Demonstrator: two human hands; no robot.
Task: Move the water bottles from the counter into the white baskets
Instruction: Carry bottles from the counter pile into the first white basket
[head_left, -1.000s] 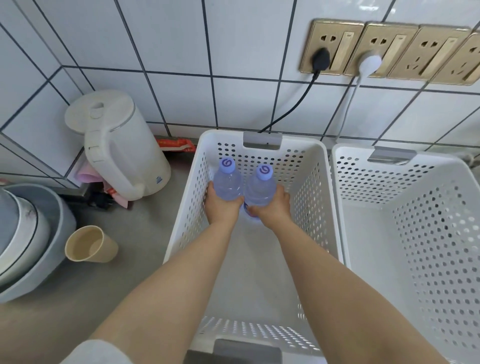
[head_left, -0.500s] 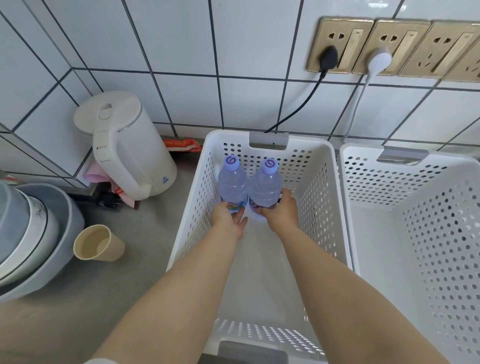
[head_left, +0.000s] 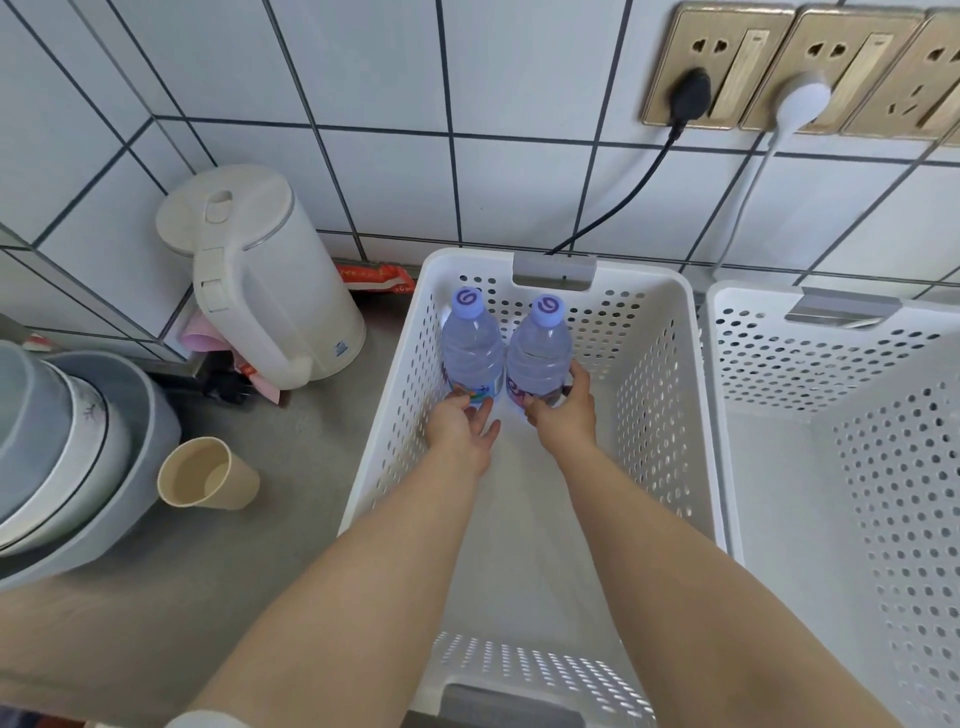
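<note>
Two upright bottles (head_left: 506, 345) in left basket (head_left: 670, 364); right hand (head_left: 563, 413) w/ grip on one, left hand (head_left: 460, 428) loose.

You've got a white tiled wall (head_left: 395, 78) with dark grout behind a grey counter (head_left: 218, 561). Gold sockets (head_left: 779, 67) up top right, a black plug (head_left: 690, 94) and a white plug (head_left: 802, 100) in them. A cream kettle (head_left: 270, 280) sits left, with a beige cup (head_left: 205, 474) and stacked bowls (head_left: 62, 441) nearer you.
</note>
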